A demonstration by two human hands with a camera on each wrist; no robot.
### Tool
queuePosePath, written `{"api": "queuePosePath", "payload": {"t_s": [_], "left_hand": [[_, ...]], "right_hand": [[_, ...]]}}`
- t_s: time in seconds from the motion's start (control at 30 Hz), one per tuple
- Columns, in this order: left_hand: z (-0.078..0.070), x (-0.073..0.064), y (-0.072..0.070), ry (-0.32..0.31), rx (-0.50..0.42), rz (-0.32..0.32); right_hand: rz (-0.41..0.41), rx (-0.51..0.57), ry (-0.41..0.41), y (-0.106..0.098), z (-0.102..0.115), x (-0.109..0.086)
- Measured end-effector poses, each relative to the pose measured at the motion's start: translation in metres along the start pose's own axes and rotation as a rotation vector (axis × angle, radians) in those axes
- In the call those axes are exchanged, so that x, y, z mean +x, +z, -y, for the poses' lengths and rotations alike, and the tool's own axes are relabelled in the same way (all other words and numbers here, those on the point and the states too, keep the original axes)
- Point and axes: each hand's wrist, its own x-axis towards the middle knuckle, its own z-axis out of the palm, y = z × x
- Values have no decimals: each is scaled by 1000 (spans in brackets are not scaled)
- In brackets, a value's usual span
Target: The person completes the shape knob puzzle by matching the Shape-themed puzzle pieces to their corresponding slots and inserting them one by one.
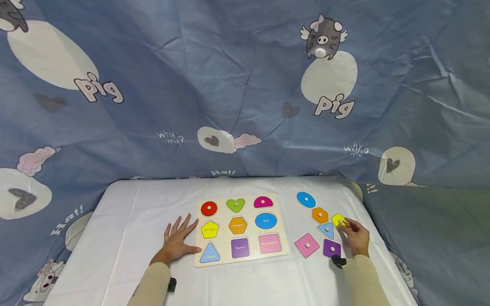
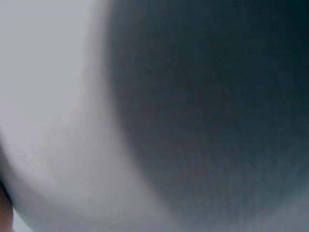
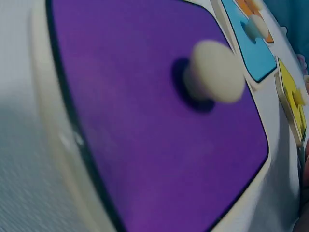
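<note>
A wooden shape puzzle board [image 1: 224,239] lies on the white-covered table. Knobbed red circle [image 1: 209,208], green heart [image 1: 235,205] and magenta half-circle [image 1: 263,202] pieces sit in its top row; the printed shapes below bear no knobs. My left hand [image 1: 176,242] rests with fingers spread, thumb and fingertips at the board's left edge. To the right of the board, my right hand [image 1: 357,237] pinches the knob of the yellow pentagon piece [image 1: 338,220]. In the right wrist view that yellow piece [image 3: 289,89] shows at the right edge, the fingers mostly out of frame.
Loose knobbed pieces lie right of the board: blue oval [image 1: 305,199], orange hexagon [image 1: 319,214], light blue triangle [image 1: 326,230], pink rectangle [image 1: 307,245] and purple square [image 1: 331,248]. A blue pig-print cloth [image 1: 245,85] hangs behind the table. The left wrist view is blurred.
</note>
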Motion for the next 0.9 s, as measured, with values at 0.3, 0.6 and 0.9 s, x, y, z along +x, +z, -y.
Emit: {"api": "queuePosePath", "payload": {"t_s": [0.3,0.6,0.9], "left_hand": [[-5,0,4,-4,-18,-5],[-7,1,1,-1,-23,-1],[-4,-3,0,-17,6,-14]], "right_hand": [[-25,-56,-28,-6,2,6],[14,-115,68,-1,4,8],[18,-111,91,6,12,8]]}}
